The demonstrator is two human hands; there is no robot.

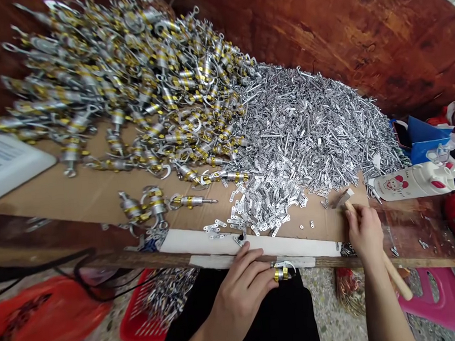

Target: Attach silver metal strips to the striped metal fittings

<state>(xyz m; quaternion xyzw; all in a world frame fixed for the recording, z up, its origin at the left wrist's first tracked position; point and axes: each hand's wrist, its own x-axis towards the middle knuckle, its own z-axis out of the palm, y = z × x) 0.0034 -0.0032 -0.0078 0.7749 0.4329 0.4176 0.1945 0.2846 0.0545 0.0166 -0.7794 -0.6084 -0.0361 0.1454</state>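
Note:
My left hand (239,289) is at the table's front edge, fingers closed around a small silver-and-yellow metal fitting (281,273) with a curved hook. Its forefinger reaches up to a small flat metal link plate (238,240) by a white strip (262,242) along the edge. My right hand (366,232) grips a hammer near its head; the wooden handle (397,278) slants down past the forearm. The metal hammer head (343,198) is over the cardboard. Between the hands lies a pile of flat link plates (274,193).
A large heap of silver-and-yellow fittings (150,83) fills the back left. Loose metal rods and plates (309,120) are heaped at the back right. A white bottle (411,182) lies on the right. Below are a red basket (134,318) and a pink stool (443,291).

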